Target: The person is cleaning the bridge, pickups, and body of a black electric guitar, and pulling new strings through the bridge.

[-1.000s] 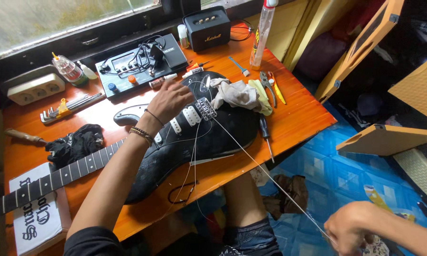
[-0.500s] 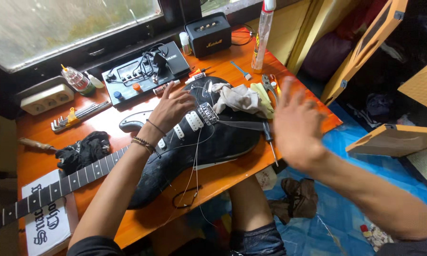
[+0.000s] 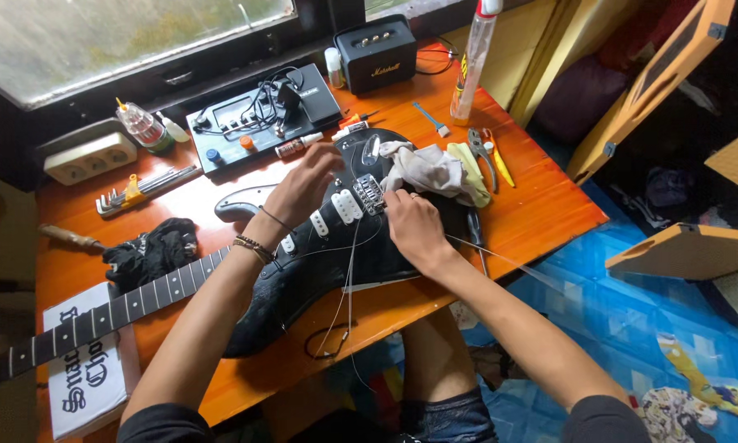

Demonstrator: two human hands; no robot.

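A black electric guitar (image 3: 336,262) lies flat on the orange wooden table (image 3: 541,209), its neck (image 3: 82,324) running off to the lower left. My left hand (image 3: 299,189) rests on the guitar body above the white pickups, fingers spread. My right hand (image 3: 410,226) presses on the body beside the metal bridge (image 3: 369,195), fingertips at the bridge. Loose strings (image 3: 344,287) trail from the bridge down past the table's front edge. A crumpled white cloth (image 3: 426,168) lies on the body just beyond my right hand.
A black pedal board with cables (image 3: 258,115), a small black speaker (image 3: 375,53), a tall spray bottle (image 3: 471,61), pliers (image 3: 488,156), hex keys (image 3: 135,189), a power strip (image 3: 90,156), a black rag (image 3: 152,250) and a printed booklet (image 3: 86,381) surround the guitar.
My right hand came up from low at the right, where it was pulling a string out, and now sits at the bridge. My left hand stayed on the body.
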